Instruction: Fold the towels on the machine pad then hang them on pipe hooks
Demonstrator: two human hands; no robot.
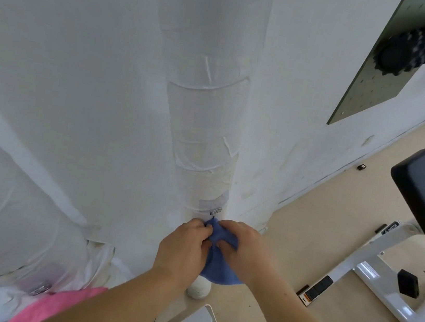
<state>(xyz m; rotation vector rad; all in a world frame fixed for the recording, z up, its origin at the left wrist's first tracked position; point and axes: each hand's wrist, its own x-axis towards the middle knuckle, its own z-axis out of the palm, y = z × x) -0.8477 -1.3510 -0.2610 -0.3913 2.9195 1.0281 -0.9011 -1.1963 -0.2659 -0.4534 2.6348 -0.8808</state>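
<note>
Both hands bunch the blue terry towel point(218, 268) just under the small metal hook point(215, 211) on the white wrapped vertical pipe point(204, 132)

The left hand point(186, 241) and right hand point(243, 244) each pinch the towel's gathered top with curled fingers, and its body hangs between the wrists. The bunched edge probably needs lifting over the hook's tip, with one hand bearing the cloth's weight until it catches. The hands hide the towel's top and any loop, the hook is too small to make out its shape, and a pink towel point(60, 306) at lower left is partly hidden by the arm
</note>
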